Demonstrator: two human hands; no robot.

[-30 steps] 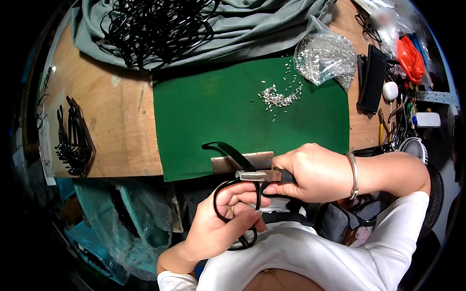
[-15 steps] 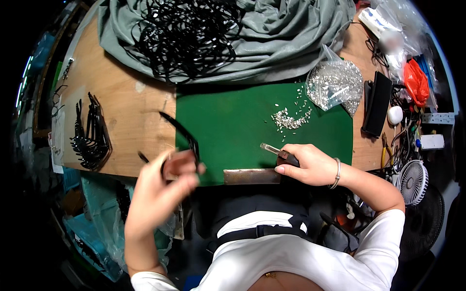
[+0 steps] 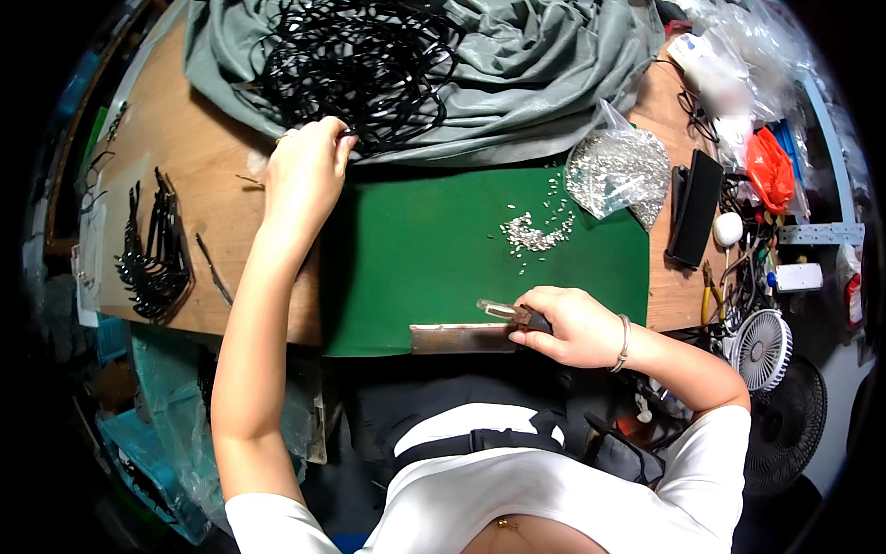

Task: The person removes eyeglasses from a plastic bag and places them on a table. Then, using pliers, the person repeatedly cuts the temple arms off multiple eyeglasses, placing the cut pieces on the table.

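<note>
My left hand (image 3: 306, 166) reaches to the front edge of a tangled heap of thin, glossy black frame-like pieces (image 3: 355, 69). Its fingers are bent together there, and what they grip, if anything, is hidden. My right hand (image 3: 574, 323) is closed around a dark-handled hand tool with a slotted metal tip (image 3: 498, 310), which points left. Just under the tool, a flat metal strip (image 3: 452, 339) lies along the front edge of the green mat (image 3: 406, 249). Small silvery pieces (image 3: 535, 235) are scattered on the mat, beside a clear bag of similar pieces (image 3: 616, 171).
Grey cloth (image 3: 535, 83) lies under the black heap. Slim black pieces (image 3: 152, 258) are stacked at the left, with a single thin dark piece (image 3: 214, 272) nearby. Right of the mat are a black case (image 3: 694, 210), yellow-handled pliers (image 3: 711, 294) and a white fan (image 3: 762, 351).
My left hand has moved up and away to the black heap, without the curved black piece it held. A thin dark piece now shows on the wood at left. My right hand stays by the strip.
</note>
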